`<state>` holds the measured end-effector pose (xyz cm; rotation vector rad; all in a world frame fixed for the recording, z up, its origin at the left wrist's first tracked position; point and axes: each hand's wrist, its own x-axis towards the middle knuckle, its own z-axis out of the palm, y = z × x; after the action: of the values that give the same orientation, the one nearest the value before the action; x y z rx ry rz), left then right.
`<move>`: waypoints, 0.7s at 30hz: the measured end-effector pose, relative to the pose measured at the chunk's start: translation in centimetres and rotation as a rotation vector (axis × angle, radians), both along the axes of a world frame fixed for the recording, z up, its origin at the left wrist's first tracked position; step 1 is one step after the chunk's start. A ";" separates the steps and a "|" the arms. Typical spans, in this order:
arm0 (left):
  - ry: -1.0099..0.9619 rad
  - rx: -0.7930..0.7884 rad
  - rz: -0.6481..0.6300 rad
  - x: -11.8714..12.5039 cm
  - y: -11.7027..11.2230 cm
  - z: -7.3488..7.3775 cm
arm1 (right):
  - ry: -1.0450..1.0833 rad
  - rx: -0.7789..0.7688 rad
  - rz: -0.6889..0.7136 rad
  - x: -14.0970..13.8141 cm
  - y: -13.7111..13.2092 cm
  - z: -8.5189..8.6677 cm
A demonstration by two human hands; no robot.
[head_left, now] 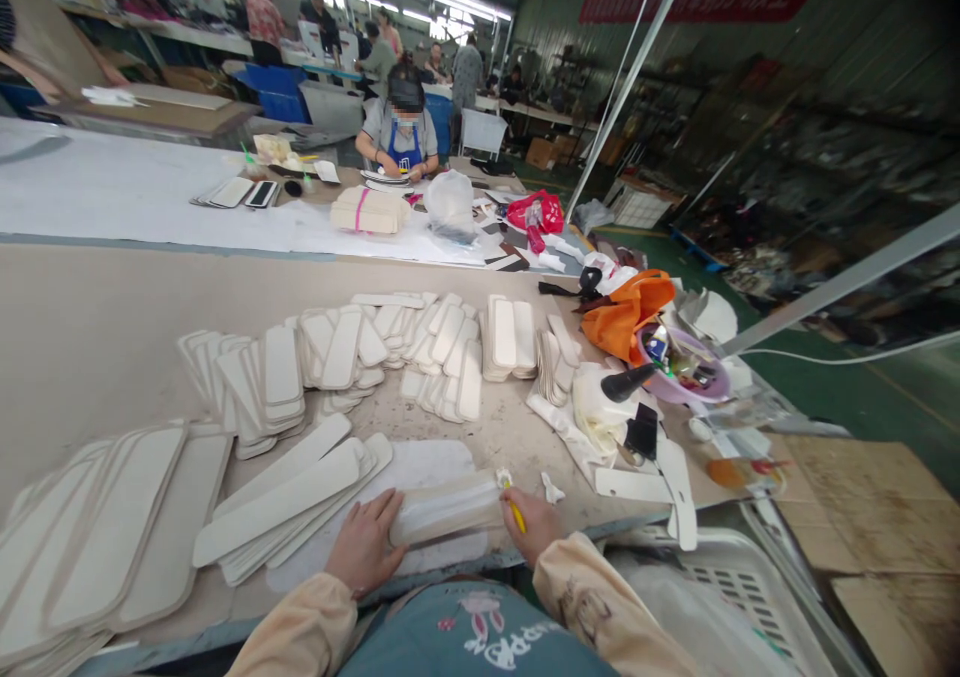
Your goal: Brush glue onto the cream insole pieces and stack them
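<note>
At the near edge of the worktable my left hand (pixel 366 549) lies with its fingers stretched flat on the left end of a cream, rounded-end strip (pixel 448 509), pressing it down. My right hand (pixel 534 523) is closed round a small yellow-handled brush (pixel 513 505) whose tip touches the strip's right end. The strip rests on a white sheet (pixel 420 465). Just left of it is a fanned stack of long cream strips (pixel 289 502).
Several piles of shorter cream pieces (pixel 352 352) cover the middle of the table, with large pieces (pixel 105 532) at the left. An orange bag (pixel 626 312), a purple bowl (pixel 686 372) and a white crate (pixel 720 597) sit to the right. A person in a blue apron (pixel 401 137) works behind.
</note>
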<state>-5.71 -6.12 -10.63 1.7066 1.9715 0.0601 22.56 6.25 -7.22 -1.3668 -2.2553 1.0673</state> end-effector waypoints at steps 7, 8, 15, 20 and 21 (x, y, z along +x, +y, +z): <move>-0.008 0.024 0.006 0.0 -0.2 -0.5 | 0.046 -0.031 0.300 -4.6 -2.3 0.6; -0.010 0.026 0.010 0.0 -0.2 -0.5 | 0.066 -0.046 0.324 -5.0 -2.6 0.8; -0.065 0.063 0.044 -0.2 -0.6 -0.7 | 0.093 -0.049 0.168 -3.9 -2.1 1.5; -0.092 0.101 0.055 -0.3 -1.0 -1.0 | 0.083 -0.119 0.136 -3.6 -2.1 1.1; -0.093 0.104 0.057 -0.3 -1.0 -1.1 | 0.097 -0.159 0.159 -4.1 -2.3 1.0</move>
<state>-5.99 -7.11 -11.75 1.6802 1.9785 0.2614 18.45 3.93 -6.21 -1.1799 -2.2803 1.3614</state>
